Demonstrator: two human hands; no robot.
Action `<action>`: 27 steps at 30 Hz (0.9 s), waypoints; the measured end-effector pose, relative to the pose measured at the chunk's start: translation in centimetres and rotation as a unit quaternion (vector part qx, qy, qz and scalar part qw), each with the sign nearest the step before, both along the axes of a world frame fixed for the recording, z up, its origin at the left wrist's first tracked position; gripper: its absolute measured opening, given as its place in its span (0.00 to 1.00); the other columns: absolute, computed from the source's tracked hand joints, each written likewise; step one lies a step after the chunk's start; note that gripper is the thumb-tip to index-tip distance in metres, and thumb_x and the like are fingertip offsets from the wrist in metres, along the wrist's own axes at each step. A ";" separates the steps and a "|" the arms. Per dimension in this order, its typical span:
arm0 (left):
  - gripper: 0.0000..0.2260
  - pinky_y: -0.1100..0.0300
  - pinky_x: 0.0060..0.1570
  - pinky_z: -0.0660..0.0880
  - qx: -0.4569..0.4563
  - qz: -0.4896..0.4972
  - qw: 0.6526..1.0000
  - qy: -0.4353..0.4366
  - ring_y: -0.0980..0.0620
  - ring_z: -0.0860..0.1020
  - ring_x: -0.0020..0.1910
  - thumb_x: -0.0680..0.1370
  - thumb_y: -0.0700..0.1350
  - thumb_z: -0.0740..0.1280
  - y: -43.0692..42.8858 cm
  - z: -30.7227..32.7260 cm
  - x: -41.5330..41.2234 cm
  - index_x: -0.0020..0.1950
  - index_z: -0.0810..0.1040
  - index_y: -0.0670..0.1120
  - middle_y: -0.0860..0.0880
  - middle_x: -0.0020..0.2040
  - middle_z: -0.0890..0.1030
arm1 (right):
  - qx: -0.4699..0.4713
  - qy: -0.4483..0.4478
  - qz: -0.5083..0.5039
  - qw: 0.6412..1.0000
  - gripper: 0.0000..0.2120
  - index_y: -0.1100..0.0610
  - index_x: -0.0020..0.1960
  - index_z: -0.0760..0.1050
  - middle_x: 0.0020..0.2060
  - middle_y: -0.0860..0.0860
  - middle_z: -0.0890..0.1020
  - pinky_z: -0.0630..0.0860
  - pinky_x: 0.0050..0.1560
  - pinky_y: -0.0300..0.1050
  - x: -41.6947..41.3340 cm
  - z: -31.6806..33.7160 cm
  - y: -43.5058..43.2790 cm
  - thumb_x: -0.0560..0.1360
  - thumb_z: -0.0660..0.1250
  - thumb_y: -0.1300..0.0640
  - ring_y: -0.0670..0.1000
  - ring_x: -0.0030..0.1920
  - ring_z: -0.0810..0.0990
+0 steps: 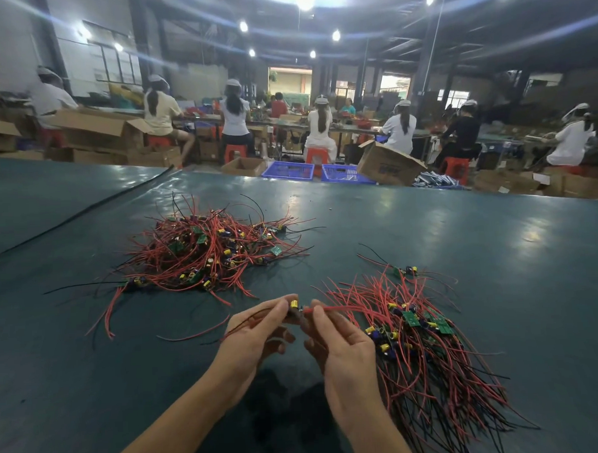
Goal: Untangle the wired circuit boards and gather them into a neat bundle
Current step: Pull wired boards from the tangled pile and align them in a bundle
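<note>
Left hand [257, 331] pinches a small wired circuit board with a yellow capacitor [295, 306]; right hand [340, 341] pinches its thin red lead [328, 309] just beside the board. Tangled heap of red-and-black wired boards [202, 251] lies ahead-left of the hands; partly aligned bundle [429, 344] lies just right of the right hand, both on the dark green table top [496, 231]. Assessment — units light, leads limp and apt to snag, solder joints probably fragile. Take hold at the board — not the wire ends.

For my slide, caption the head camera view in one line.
Left hand and right hand hold one wired board between the tangled pile and the gathered bundle on a table.
</note>
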State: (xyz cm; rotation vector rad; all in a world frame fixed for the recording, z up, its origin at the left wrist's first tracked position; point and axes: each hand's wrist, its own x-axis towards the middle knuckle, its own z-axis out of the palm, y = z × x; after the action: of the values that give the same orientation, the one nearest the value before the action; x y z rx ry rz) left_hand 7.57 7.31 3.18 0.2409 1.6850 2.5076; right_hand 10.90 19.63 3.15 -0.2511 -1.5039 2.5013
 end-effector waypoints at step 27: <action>0.19 0.67 0.34 0.72 -0.214 -0.074 0.962 0.152 0.55 0.77 0.30 0.78 0.55 0.63 0.2 -0.2 0.5 0.34 0.82 0.45 0.48 0.28 0.79 | -0.027 -0.072 -0.154 0.985 0.12 0.57 0.36 0.84 0.23 0.45 0.71 0.61 0.19 0.35 -1.0 0.6 3.0 0.76 0.69 0.58 0.42 0.21 0.62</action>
State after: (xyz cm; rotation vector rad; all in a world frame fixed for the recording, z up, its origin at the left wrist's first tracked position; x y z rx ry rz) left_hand 8.02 7.49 3.02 0.7040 2.1769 2.0135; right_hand 9.90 22.63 3.79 -0.6364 -1.3281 2.3187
